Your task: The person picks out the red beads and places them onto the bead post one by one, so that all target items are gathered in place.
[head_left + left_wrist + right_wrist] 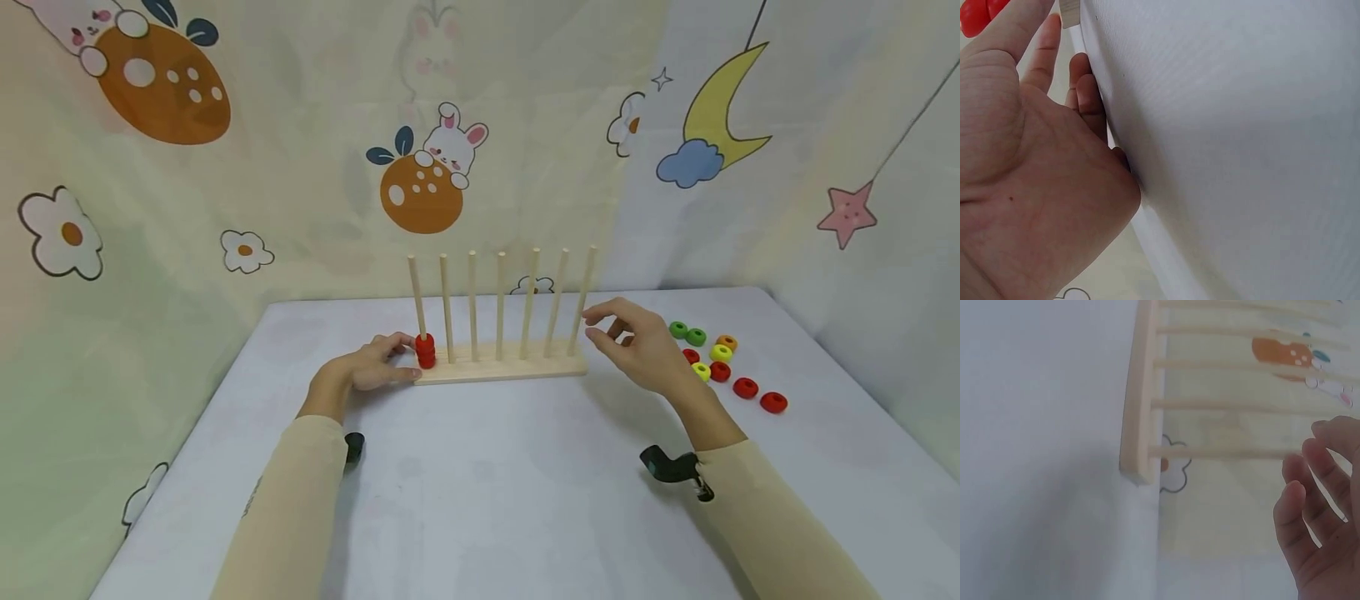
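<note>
A wooden peg rack (501, 370) stands across the table, with a row of upright pegs on a flat base. Red rings (425, 352) are stacked at the bottom of its leftmost peg. My left hand (372, 364) holds the left end of the base, thumb at the front corner and index finger behind, beside the red rings. In the left wrist view, the wooden end (1070, 12) shows just past the fingertips. At the other end, my right hand (633, 343) hovers by the rightmost peg (582, 300), its fingers loosely bent and nothing visible between them.
To the right of my right hand lie loose rings: green ones (696, 337), an orange one (727, 342), yellow ones (721, 353) and several red ones (746, 387). A printed cloth (315, 167) hangs behind the white table (480, 483).
</note>
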A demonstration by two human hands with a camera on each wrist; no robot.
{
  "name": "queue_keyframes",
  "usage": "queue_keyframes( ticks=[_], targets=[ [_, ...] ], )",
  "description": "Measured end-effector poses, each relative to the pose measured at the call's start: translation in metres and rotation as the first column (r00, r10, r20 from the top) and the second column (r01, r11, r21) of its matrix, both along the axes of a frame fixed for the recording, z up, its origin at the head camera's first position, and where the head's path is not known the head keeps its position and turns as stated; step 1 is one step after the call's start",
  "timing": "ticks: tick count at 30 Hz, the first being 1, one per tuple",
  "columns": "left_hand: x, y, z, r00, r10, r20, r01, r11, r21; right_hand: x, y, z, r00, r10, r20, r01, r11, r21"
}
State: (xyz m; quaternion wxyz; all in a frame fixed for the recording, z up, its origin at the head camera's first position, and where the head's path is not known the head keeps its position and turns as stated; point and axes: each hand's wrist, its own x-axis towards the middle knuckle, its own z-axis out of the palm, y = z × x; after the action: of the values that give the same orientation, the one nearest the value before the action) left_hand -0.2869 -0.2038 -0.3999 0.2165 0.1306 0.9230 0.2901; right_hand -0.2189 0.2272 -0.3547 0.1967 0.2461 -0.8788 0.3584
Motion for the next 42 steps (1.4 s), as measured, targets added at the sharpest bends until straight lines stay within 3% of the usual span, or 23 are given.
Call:
queue_keyframes(
  ticks=[3,13,21,31,37,42],
  targets=[
    [0.0,0.0,0.0,1.0,-0.001,0.008,0.001,1.0,0.002,-0.001,0.009,-0.002,0.998,-0.047,0.044,0.047,0.999,-0.002],
    [0.0,-0.001,-0.002,1.0,0.003,0.007,-0.003,1.0,0.008,-0.007,0.029,-0.008,0.983,-0.108,0.15,0.101,0.993,0.058],
    [-0.001,-0.002,-0.003,1.0,0.009,0.003,-0.009,1.0,0.017,-0.005,0.042,-0.011,0.971,-0.131,0.198,0.107,0.986,0.127],
    [-0.002,0.0,-0.003,1.0,0.015,0.009,-0.016,1.0,0.025,-0.002,0.063,-0.019,0.933,-0.205,0.295,0.156,0.971,0.182],
    [-0.001,0.0,-0.002,1.0,0.026,0.013,-0.027,0.999,0.03,-0.002,0.072,-0.021,0.924,-0.239,0.299,0.177,0.959,0.219],
    [0.0,0.0,0.0,1.0,0.023,0.01,-0.023,1.0,0.02,0.0,0.077,-0.02,0.899,-0.271,0.345,0.195,0.951,0.24]
  ],
)
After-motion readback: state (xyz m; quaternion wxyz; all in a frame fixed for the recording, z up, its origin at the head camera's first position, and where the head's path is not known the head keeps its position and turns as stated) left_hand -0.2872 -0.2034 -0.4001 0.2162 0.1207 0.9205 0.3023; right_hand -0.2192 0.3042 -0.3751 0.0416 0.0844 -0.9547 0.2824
